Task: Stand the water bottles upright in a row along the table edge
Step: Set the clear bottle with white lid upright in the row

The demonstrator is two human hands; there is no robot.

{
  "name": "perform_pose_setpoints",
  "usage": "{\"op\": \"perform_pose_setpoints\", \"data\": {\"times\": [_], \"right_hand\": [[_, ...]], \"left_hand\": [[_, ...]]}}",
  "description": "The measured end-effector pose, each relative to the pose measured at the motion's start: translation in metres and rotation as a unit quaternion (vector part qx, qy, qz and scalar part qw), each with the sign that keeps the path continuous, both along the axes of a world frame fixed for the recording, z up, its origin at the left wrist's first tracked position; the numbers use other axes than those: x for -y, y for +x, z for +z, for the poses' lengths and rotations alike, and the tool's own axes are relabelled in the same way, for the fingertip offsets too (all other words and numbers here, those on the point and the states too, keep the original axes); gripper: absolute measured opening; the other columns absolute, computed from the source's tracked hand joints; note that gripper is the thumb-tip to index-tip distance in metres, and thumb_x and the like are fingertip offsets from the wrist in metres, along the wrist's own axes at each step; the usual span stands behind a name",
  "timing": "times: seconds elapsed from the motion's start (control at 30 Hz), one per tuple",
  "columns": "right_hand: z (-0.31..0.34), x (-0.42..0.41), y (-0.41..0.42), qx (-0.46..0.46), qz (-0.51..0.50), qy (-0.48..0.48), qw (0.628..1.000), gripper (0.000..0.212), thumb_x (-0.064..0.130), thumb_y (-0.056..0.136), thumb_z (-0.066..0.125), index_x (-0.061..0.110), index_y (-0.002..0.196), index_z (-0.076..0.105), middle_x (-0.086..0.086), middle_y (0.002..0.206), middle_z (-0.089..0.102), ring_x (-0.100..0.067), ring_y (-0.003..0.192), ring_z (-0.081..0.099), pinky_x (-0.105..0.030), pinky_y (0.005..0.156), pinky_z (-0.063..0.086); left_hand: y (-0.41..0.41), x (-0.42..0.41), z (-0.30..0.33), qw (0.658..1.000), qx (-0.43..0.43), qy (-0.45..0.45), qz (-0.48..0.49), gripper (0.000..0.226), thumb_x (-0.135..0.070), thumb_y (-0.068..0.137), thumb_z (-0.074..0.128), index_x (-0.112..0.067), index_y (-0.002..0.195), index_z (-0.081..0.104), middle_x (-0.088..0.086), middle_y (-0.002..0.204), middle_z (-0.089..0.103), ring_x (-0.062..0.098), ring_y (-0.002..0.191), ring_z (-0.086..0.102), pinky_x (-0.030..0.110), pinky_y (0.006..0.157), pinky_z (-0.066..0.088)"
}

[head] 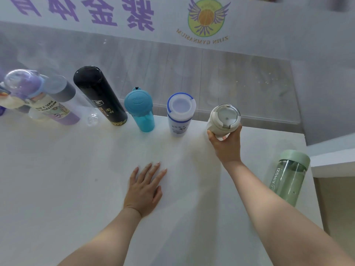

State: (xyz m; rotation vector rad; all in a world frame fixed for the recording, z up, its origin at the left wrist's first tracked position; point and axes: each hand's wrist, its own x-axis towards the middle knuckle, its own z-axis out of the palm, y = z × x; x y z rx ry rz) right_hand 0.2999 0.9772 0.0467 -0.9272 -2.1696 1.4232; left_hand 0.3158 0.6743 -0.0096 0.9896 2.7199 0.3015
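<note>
Cream bottle [222, 120] stands upright at the far table [76, 169] edge, closing the row's right end, my right hand [227, 144] wrapped around its lower body. Left hand [145, 189] lies flat and empty on the tabletop. Green bottle [289, 177] waits near the right edge, beside my right forearm, so I'd judge that hand nearer.

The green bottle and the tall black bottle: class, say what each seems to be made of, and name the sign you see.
Green bottle: likely clear tinted plastic with a matte, opaque cap; the table shows through its wall. Tall black bottle: opaque with a glossy finish, perhaps coated metal; light glints along its top rim, though the material is not certain.
</note>
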Motion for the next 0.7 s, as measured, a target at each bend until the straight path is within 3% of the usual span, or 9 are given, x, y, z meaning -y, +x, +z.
{"op": "perform_pose_setpoints", "data": {"times": [0.23,0.33,0.47,0.6,0.7], "right_hand": [[0.006,0.004,0.005,0.047,0.000,-0.022,0.999,0.068,0.029,0.073,0.080,0.022,0.124,0.036,0.011,0.118,0.050,-0.010,0.109,0.051,-0.033,0.095,0.044],[0.008,0.002,0.015,0.084,0.018,-0.030,0.996,0.081,0.031,0.074,0.080,0.021,0.137,0.030,0.008,0.135,0.043,-0.008,0.121,0.043,-0.026,0.097,0.036],[0.011,-0.001,0.045,0.143,0.014,-0.043,0.989,0.085,0.033,0.082,0.072,0.018,0.147,0.019,0.004,0.154,0.026,-0.016,0.136,0.034,-0.032,0.107,0.033],[0.021,-0.005,0.096,0.172,0.065,0.028,0.983,0.070,0.025,0.088,0.063,0.018,0.146,0.025,0.001,0.151,0.031,-0.017,0.136,0.034,-0.037,0.111,0.031],[0.034,-0.011,0.140,0.176,0.106,0.095,0.974,0.057,0.016,0.089,0.057,0.017,0.141,0.034,-0.001,0.143,0.040,-0.017,0.133,0.037,-0.029,0.109,0.029]], "left_hand": [[0.002,0.001,0.002,1.000,0.015,-0.015,-0.004,0.057,-0.036,0.087,0.039,-0.033,0.144,0.034,-0.004,0.154,0.032,0.021,0.142,0.029,0.050,0.114,0.015],[0.002,0.001,0.002,0.999,0.028,-0.031,-0.002,0.057,-0.037,0.088,0.038,-0.033,0.144,0.033,-0.004,0.155,0.030,0.021,0.143,0.026,0.050,0.114,0.014],[0.002,0.001,0.004,0.998,0.044,-0.040,-0.001,0.057,-0.037,0.088,0.037,-0.033,0.144,0.033,-0.004,0.155,0.031,0.020,0.143,0.024,0.049,0.115,0.012],[0.001,-0.001,0.010,0.998,0.053,-0.032,0.018,0.056,-0.040,0.086,0.035,-0.035,0.142,0.036,-0.005,0.154,0.032,0.018,0.142,0.024,0.044,0.115,0.008],[0.003,-0.010,0.017,0.996,0.067,-0.014,0.053,0.063,-0.044,0.080,0.028,-0.033,0.141,0.039,-0.005,0.155,0.030,0.019,0.143,0.023,0.043,0.115,0.011]]}}
